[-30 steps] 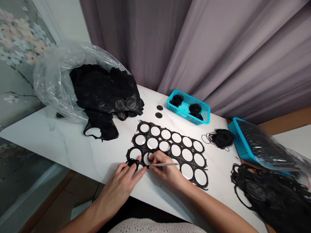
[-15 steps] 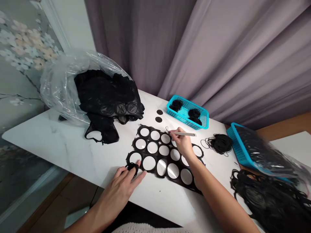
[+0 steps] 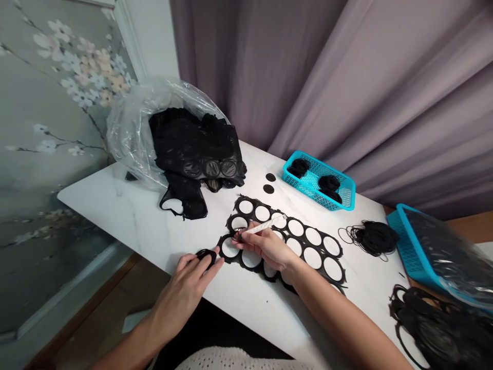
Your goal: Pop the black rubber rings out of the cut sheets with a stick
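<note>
In the head view, a slim white stick (image 3: 265,225) is pinched in the right hand (image 3: 267,246), its long axis pointing to the upper right. Beneath it, mid-frame on the white marble worktop (image 3: 127,216), lies a flat black sheet (image 3: 304,232) pierced with over a dozen round holes. A black cord coil (image 3: 207,255) is gripped under the left hand's (image 3: 185,280) curled fingers. Three black coils (image 3: 299,167) sit in a teal mesh basket (image 3: 308,191) at upper right.

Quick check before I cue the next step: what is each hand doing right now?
Left hand: half closed, fingers over a small coiled black cord bundle.
Right hand: closed, pinching a slim white stick.
</note>
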`<state>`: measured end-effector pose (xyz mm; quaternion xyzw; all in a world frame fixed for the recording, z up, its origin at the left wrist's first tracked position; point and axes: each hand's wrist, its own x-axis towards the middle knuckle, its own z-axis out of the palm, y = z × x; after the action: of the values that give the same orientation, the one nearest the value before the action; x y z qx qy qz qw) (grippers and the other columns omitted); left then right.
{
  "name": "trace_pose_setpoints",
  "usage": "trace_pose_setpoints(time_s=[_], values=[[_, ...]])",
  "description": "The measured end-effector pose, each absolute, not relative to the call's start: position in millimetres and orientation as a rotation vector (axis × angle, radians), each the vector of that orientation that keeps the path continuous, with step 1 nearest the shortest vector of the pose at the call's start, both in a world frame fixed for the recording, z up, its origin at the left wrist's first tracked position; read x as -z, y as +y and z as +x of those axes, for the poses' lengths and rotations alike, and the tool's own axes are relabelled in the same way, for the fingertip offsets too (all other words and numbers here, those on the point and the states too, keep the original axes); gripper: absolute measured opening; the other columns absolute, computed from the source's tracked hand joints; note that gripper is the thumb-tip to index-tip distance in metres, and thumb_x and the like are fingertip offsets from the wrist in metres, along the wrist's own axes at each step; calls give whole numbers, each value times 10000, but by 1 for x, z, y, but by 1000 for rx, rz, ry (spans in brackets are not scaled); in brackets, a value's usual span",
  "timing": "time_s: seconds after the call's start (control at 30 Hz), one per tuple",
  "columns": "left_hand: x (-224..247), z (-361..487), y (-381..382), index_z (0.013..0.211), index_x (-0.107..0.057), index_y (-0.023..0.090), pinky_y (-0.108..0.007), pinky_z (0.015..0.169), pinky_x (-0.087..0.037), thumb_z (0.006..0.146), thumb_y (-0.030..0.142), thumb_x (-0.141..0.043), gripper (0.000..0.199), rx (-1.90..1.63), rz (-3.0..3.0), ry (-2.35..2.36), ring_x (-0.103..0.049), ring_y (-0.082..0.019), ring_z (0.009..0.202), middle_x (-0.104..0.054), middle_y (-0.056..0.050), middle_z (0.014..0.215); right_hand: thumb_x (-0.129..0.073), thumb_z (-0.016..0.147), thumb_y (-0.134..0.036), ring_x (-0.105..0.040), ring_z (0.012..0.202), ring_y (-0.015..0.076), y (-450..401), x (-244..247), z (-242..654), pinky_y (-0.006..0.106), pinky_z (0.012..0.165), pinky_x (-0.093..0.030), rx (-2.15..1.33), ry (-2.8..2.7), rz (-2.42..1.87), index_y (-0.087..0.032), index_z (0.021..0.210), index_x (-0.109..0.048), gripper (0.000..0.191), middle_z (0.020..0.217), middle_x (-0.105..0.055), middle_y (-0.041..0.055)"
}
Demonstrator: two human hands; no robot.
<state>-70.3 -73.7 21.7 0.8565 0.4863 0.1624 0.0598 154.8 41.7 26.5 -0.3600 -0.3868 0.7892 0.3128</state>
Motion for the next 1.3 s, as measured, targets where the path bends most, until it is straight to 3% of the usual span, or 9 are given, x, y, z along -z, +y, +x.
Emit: trace_pose_setpoints(time_s=[0.27, 0.63, 0.83, 0.93, 1.03, 1.13, 1.3], values=[[-23, -67, -75, 1413, -486, 214, -387, 911, -380, 782, -105, -321, 726, -469, 2622, 1485, -569, -232, 985, -577, -91, 1263, -614, 860, -210, -553, 812, 166, 17, -26, 147, 296, 665, -421, -1537, -1886, -1035, -207, 703, -464, 217, 944, -618, 37], [-22, -65, -74, 1433, -460, 227, -407, 909, -373, 807, -99, -317, 720, -425, 2631, 1481, -604, -233, 984, -579, -95, 1254, -596, 825, -77, -523, 739, 141, 15, -25, 142, 268, 647, -412, -1262, -2101, -1014, -214, 680, -374, 298, 875, -573, 14], [-18, -63, -72, 1291, -576, 200, -411, 936, -384, 850, -79, -318, 583, -415, 2617, 1501, -600, -222, 940, -601, -85, 1146, -442, 900, -36, -508, 842, 207, -4, -27, 137, 331, 757, -441, -782, -2497, -886, -212, 823, -473, 195, 928, -571, 73], [-20, -61, -71, 1319, -555, 199, -398, 907, -407, 832, -96, -310, 619, -403, 2638, 1508, -592, -221, 919, -605, -81, 1129, -438, 885, -62, -498, 848, 232, 30, -31, 152, 351, 750, -427, -611, -2432, -1027, -221, 851, -486, 169, 926, -575, 85], [-25, -61, -72, 1336, -537, 203, -367, 838, -433, 804, -109, -315, 655, -411, 2651, 1534, -576, -222, 895, -609, -83, 1135, -411, 902, -158, -508, 795, 239, 87, -32, 177, 376, 724, -412, -488, -2027, -1372, -232, 785, -444, 143, 866, -586, 88], [-29, -63, -69, 1296, -561, 217, -341, 802, -440, 797, -117, -318, 648, -459, 2609, 1511, -566, -216, 897, -607, -75, 1130, -507, 873, -276, -560, 785, 236, 123, -29, 191, 366, 700, -430, -688, -1776, -1406, -243, 723, -413, 181, 862, -637, 86], [-31, -63, -47, 1307, -555, 205, -345, 877, -423, 853, -111, -294, 612, -561, 2558, 1519, -560, -213, 960, -593, -80, 1168, -692, 762, -422, -622, 772, 202, 110, -21, 172, 329, 637, -501, -1463, -1443, -1216, -230, 724, -479, 289, 977, -667, 74]])
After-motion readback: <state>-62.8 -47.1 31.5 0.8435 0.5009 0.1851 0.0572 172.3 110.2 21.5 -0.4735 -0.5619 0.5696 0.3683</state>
